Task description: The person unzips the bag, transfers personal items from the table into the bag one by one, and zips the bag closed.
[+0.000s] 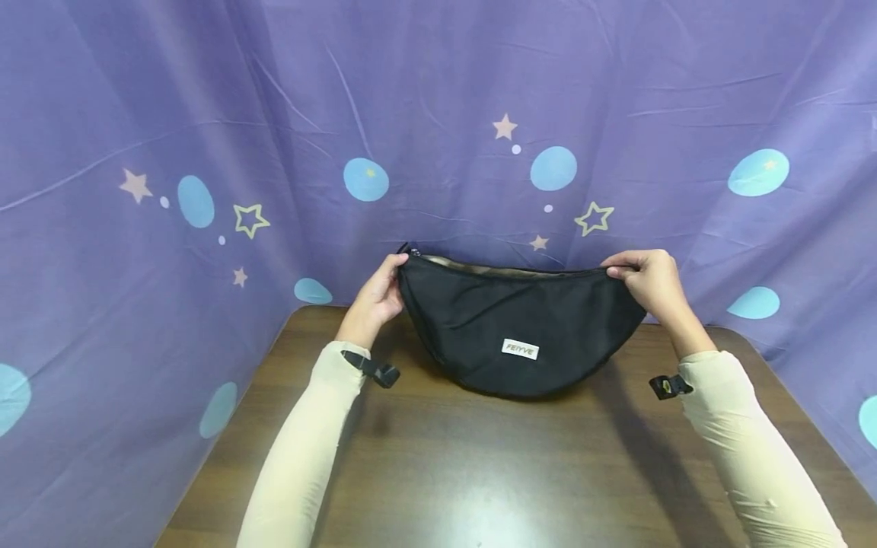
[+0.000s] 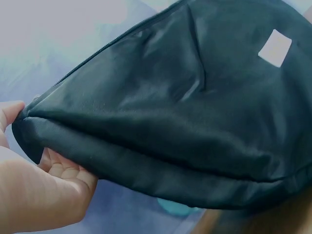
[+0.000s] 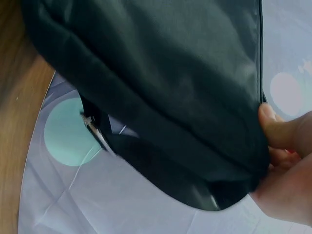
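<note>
A black half-moon bag [image 1: 466, 327] with a white label [image 1: 520, 349] is held up by its two top corners, its curved bottom low over the table. Along the top edge the zipper is undone, and a strip of light lining [image 1: 493, 270] shows. My left hand [image 1: 379, 293] pinches the left corner near the zipper end, thumb in front and the other fingers behind. At the opposite corner my right hand [image 1: 651, 280] grips the top edge between thumb and fingers. In the right wrist view, a black strap [image 3: 161, 168] with a metal buckle [image 3: 97, 134] hangs behind the bag.
The brown wooden table [image 1: 438, 472] stretches toward me below the bag. A purple curtain [image 1: 445, 91] with stars and blue ovals rises close behind and along the left and right sides. Both forearms wear pale sleeves with black wrist straps [image 1: 373, 368].
</note>
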Tool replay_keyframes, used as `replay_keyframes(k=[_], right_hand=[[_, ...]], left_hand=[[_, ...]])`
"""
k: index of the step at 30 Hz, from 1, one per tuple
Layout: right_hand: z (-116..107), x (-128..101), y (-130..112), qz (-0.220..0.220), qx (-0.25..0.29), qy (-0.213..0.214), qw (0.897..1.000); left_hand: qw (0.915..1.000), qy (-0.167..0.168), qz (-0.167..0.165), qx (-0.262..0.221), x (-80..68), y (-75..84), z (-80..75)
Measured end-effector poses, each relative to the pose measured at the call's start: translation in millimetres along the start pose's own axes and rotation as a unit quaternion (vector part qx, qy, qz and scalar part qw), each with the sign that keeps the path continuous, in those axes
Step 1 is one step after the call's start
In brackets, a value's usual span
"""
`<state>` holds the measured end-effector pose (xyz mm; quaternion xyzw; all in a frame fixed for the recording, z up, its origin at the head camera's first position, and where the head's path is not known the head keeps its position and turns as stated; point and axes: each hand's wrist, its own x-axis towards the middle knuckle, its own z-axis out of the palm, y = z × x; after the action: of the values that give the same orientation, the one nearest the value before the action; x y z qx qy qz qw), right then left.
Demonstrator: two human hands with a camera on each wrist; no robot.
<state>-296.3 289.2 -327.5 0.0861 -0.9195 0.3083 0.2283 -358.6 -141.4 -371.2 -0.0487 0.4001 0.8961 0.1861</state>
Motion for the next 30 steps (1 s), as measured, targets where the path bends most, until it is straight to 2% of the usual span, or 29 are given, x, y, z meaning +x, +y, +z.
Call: replay_keyframes(k=[7,14,17,24,30], right_hand=[[-0.2,4.2,3.5,-0.041,-0.007,-0.082,0.996],[-8.2,4.4,6.6,-0.028,-0.017,-0.146,0.989],[-9.9,4.5,7.2,-0.02,-0.022,-0.168,0.985],[-6.6,6.9,12.0,-0.053,-0.023,-0.179,0.982],[-4.6,5.4,18.4,-0.062,-0.014,-0.171,0.983]], left_hand=[[0.9991,0.009,-0.013,0.04,-1.9,-0.2,-18.6],[0.9936,0.006,-0.09,0.069,-3.0,3.7,-25.8],[0.9904,0.0,-0.112,0.082,-4.5,4.1,-28.6],[0.988,-0.008,-0.127,0.088,-5.1,3.1,-36.6],[0.9864,-0.04,-0.126,0.098,-2.3,2.7,-37.3]])
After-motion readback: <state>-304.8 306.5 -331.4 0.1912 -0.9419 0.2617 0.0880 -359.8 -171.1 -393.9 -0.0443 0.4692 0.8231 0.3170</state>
